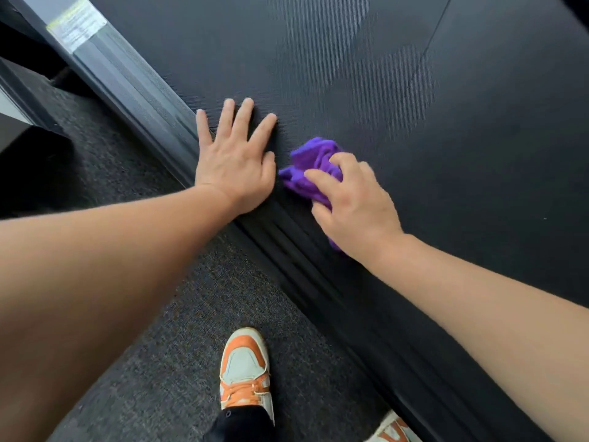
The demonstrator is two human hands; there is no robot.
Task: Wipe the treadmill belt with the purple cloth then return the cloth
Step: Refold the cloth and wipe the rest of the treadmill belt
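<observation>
The dark treadmill belt (pixel 414 106) fills the upper right of the head view. A crumpled purple cloth (pixel 314 161) lies on the belt near its left edge. My right hand (pixel 353 202) grips the cloth from above, fingers curled into it, and covers its near part. My left hand (pixel 236 161) rests flat with spread fingers on the belt's left edge, just left of the cloth and not touching it.
A ribbed black side rail (pixel 287 250) runs diagonally along the belt. Beside it lies dark grey carpet (pixel 175 346) with my orange and white shoes (pixel 243 371) on it. A grey upright post with a label (pixel 76 27) stands at the top left.
</observation>
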